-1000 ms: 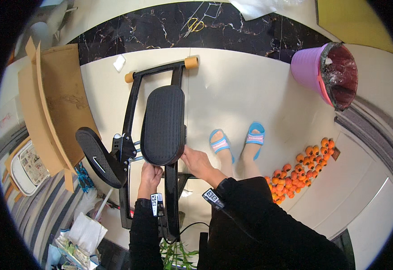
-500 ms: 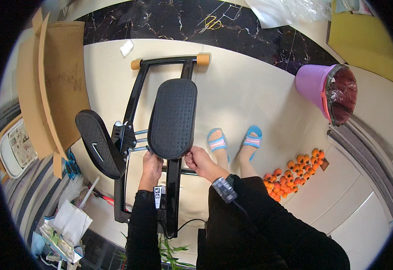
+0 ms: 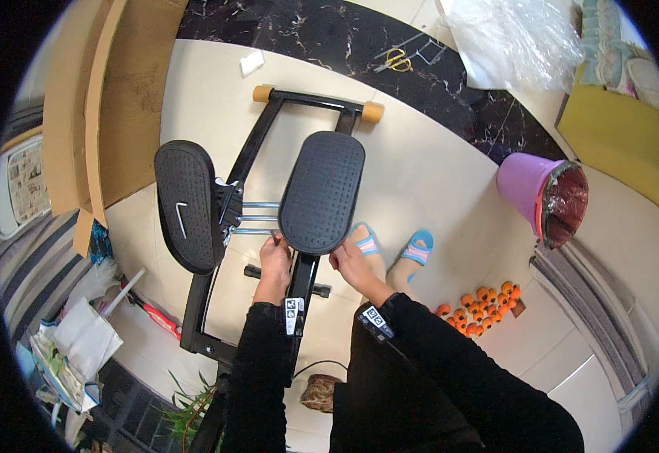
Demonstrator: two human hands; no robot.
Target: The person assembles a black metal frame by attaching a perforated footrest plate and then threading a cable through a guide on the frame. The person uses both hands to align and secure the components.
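Observation:
A black stepper machine with two ridged oval pedals stands before me. At the near end of its right pedal (image 3: 322, 192), both my hands work at the edge. My left hand (image 3: 273, 266) is closed beside the near left edge, its fingertips pinching a small dark thing that is too small to name. My right hand (image 3: 350, 266) is closed at the near right edge; its fingertips go partly under the pedal, so what they grip is hidden. On the left pedal (image 3: 186, 177) lies a bent silver hex key (image 3: 181, 220). Metal rods (image 3: 258, 218) run between the pedals.
An open cardboard box (image 3: 129, 113) stands at left. Scissors (image 3: 398, 60) lie on the dark floor strip. A purple bin (image 3: 522, 181) stands right, near orange fruit (image 3: 488, 306). My slippered feet (image 3: 417, 248) are beside the machine; a plant (image 3: 186, 408) is below it.
My view has turned, so the machine sits further right and tilted in it. Both hands stay by the right pedal's near end; my left fingers now show more, left of its edge.

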